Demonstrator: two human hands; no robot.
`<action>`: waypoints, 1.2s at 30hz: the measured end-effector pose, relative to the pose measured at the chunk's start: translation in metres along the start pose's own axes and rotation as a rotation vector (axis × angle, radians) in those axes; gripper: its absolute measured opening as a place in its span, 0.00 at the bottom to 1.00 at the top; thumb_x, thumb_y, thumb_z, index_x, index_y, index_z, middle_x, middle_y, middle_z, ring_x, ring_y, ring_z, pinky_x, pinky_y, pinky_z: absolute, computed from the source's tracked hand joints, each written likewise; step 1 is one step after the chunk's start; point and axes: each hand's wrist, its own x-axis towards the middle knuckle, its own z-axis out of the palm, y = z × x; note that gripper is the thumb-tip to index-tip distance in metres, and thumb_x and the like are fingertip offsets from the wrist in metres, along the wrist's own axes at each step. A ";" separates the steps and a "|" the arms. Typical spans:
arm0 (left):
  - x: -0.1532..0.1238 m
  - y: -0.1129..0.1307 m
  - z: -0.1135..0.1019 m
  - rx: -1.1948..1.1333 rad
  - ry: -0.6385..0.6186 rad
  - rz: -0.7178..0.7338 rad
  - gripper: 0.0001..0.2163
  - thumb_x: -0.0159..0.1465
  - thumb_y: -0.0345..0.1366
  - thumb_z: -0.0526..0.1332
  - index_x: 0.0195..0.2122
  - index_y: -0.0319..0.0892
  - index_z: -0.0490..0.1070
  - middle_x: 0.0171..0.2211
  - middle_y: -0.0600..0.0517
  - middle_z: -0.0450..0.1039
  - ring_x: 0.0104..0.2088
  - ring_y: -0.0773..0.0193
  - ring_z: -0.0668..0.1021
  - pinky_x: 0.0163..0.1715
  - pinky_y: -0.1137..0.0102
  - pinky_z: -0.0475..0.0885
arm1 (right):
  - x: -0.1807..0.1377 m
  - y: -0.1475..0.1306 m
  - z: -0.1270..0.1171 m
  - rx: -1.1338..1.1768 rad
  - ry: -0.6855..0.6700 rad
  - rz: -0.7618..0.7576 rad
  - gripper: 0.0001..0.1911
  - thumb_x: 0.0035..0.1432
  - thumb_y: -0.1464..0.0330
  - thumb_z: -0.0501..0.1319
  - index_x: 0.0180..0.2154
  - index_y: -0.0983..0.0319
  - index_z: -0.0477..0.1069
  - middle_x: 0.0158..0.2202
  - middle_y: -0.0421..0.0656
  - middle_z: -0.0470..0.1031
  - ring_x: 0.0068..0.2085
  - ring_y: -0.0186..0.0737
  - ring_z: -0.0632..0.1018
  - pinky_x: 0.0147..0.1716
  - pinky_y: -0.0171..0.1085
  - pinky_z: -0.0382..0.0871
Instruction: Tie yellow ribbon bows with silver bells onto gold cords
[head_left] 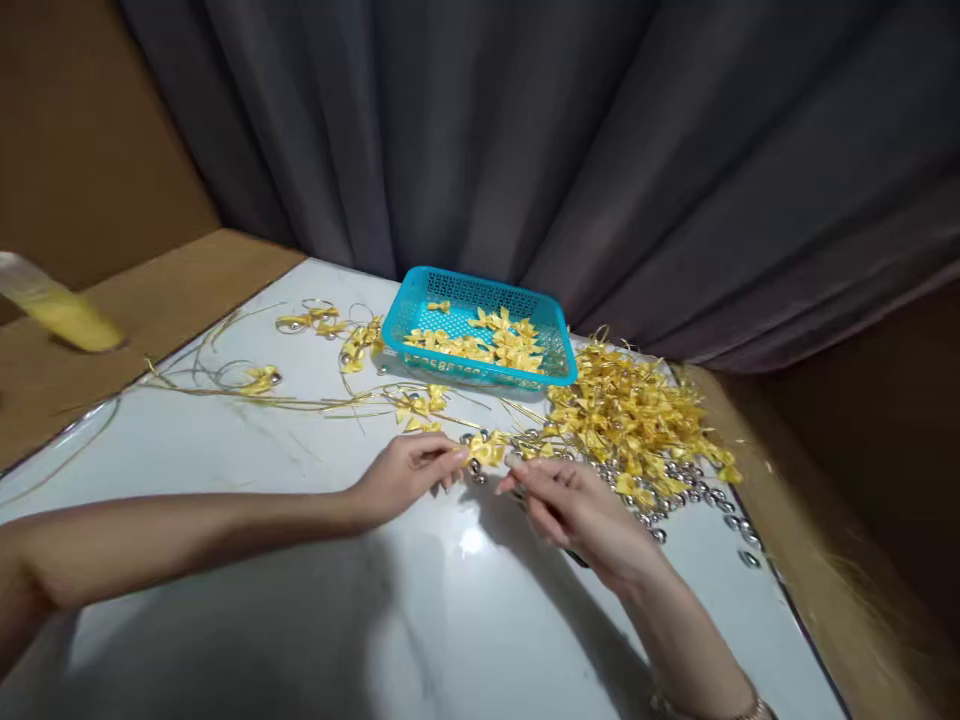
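My left hand (416,472) is closed in a pinch on the edge of a small yellow ribbon bow (487,450), held a little above the white tabletop. Facing it from the right, my right hand (566,495) is closed too, thumb and fingertips together close to the bow. Whatever sits in that pinch is too small to make out. The tip of a dark object (576,558) shows under the right palm, its kind hidden. Small shiny silver beads (477,470) are just below the bow. Behind the hands lie more yellow bows (420,403) and thin gold cords (330,404).
A blue perforated basket (480,375) holding yellow bows stands at the back. To its right is a heap of yellow bows (630,410), with silver beads (739,525) spread toward the table's right edge. A clear container with yellow contents (67,315) is at far left. A dark curtain (465,140) hangs behind.
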 end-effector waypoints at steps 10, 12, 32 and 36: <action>-0.004 -0.004 0.003 0.252 0.025 0.284 0.10 0.63 0.35 0.55 0.30 0.38 0.74 0.28 0.50 0.73 0.29 0.67 0.73 0.29 0.73 0.66 | 0.004 0.014 0.023 0.148 -0.029 0.041 0.19 0.49 0.55 0.65 0.27 0.65 0.69 0.08 0.26 0.46 0.14 0.23 0.43 0.15 0.31 0.37; -0.005 -0.004 0.004 0.283 0.039 0.302 0.11 0.63 0.36 0.55 0.29 0.38 0.73 0.27 0.50 0.72 0.27 0.68 0.72 0.26 0.74 0.64 | 0.005 0.015 0.024 0.164 0.012 0.031 0.18 0.47 0.56 0.66 0.27 0.64 0.68 0.08 0.26 0.47 0.14 0.22 0.44 0.15 0.30 0.38; -0.002 0.001 0.002 0.007 -0.087 -0.013 0.12 0.63 0.43 0.53 0.28 0.39 0.65 0.23 0.55 0.66 0.21 0.72 0.65 0.21 0.75 0.61 | 0.024 0.018 -0.011 -0.315 0.063 -0.104 0.28 0.37 0.56 0.70 0.39 0.62 0.66 0.11 0.26 0.51 0.16 0.27 0.53 0.16 0.30 0.44; -0.003 0.003 0.001 -0.100 -0.146 -0.028 0.13 0.61 0.45 0.55 0.29 0.39 0.65 0.22 0.56 0.64 0.20 0.73 0.64 0.19 0.76 0.59 | 0.025 0.025 -0.006 -0.436 -0.065 -0.186 0.17 0.49 0.56 0.63 0.30 0.64 0.68 0.14 0.30 0.51 0.18 0.27 0.52 0.18 0.31 0.45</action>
